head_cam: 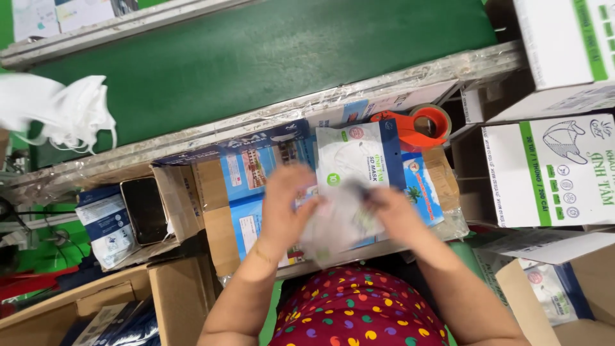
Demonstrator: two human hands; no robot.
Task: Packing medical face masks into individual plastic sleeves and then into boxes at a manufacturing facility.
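Your view is evenly and brightly lit; light seems to come from overhead, diffuse, no hard shadows. Colours read saturated, the green conveyor belt (269,57) especially. Your left hand (285,205) and right hand (394,214) are smeared with motion blur, and the clear packet (336,221) between them is blurred too, its edges lost. The mask packet (359,160) above them stays fairly sharp. Plastic wrap along the belt's metal rail (256,125) shows pale glare. White boxes (551,166) on your right run near overexposed. Straight lines tilt and bow slightly toward the frame edges. Soft shadow sits under the table (442,227) edge.
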